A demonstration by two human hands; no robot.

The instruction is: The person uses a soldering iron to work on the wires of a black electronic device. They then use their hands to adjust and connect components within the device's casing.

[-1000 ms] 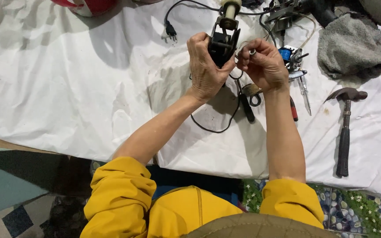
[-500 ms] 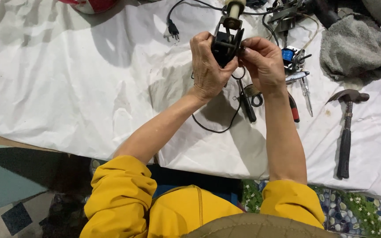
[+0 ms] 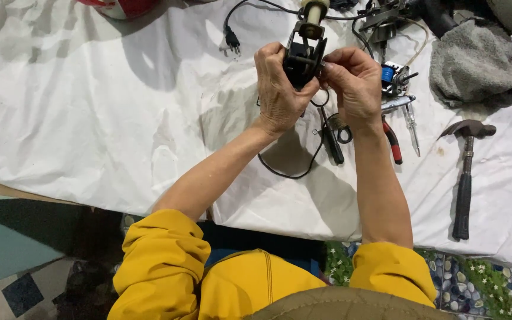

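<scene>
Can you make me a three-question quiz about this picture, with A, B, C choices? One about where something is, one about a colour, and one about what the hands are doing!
1. Where is the hammer?
A. On the white cloth, at the right
B. On the floor
C. In a hand

2. What colour are the sleeves?
A. Blue
B. Yellow
C. Green

3. What are the hands doing?
A. Resting flat
B. Both holding the black part
C. Waving

Answers: 1 A, it lies on the cloth near the grey rag. 2 B, both are yellow. 3 B, left hand and right hand grip it above the cloth.

Small black corded electrical part [image 3: 301,59], held upright above white cloth [image 3: 90,106].
</scene>
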